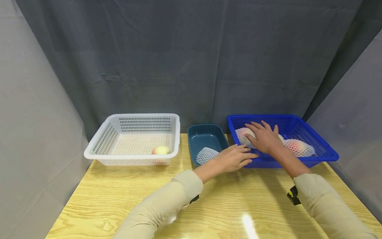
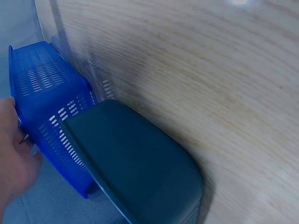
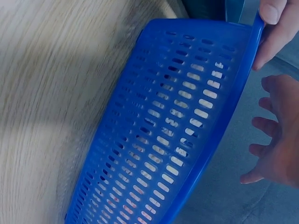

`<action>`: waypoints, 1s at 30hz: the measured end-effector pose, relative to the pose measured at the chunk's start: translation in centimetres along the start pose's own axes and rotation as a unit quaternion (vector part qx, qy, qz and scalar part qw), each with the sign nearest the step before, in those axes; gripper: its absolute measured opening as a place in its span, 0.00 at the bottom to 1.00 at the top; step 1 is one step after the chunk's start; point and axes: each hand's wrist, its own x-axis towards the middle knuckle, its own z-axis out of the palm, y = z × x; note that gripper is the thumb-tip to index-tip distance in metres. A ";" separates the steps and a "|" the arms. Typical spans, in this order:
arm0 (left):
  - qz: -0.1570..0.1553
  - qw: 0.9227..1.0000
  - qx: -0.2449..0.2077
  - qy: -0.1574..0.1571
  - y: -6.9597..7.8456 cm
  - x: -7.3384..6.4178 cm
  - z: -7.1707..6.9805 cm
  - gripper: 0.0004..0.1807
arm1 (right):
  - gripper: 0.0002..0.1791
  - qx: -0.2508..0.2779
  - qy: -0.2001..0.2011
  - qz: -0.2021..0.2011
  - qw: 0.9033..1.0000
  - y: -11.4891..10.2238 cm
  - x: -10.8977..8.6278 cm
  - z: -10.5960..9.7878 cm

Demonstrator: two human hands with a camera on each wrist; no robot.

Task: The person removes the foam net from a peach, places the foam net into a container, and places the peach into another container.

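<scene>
My right hand [image 1: 265,137] is over the blue basket [image 1: 277,163], fingers spread, overlapping a fruit in a white foam net [image 1: 243,134]. A second netted, reddish fruit [image 1: 299,148] lies to its right, and a pale piece of another shows behind the hand. At the basket's front left corner, my left hand [image 1: 234,157] reaches over the rim with its fingers extended. The right wrist view shows left-hand fingers [image 3: 280,32] right at that rim, and the right hand [image 3: 278,133] above the basket with fingers apart. An empty-looking foam net [image 1: 206,155] lies in the teal tray [image 1: 197,136].
A white basket [image 1: 131,156] stands at the left, holding one bare yellow-and-red fruit [image 1: 161,150] near its front right corner. The teal tray sits between the two baskets. Dark grey cloth [image 1: 179,59] hangs behind the wooden table [image 1: 125,186], with lighter panels on both sides.
</scene>
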 end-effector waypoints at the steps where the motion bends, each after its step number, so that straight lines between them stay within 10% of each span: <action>1: 0.001 1.000 -0.002 -0.003 -0.1 0.0 0.0 0.24 | 0.31 -0.001 -0.001 -0.001 1.000 0.1 0.1 0.1; 17: 0.034 0.999 0.019 -0.031 -0.5 0.6 0.0 0.25 | 0.41 0.041 -0.044 -0.059 0.996 2.4 2.2 1.6; 30: 0.033 0.999 0.003 -0.031 -0.5 0.4 -0.4 0.24 | 0.46 0.068 -0.105 -0.019 0.992 5.6 3.9 3.0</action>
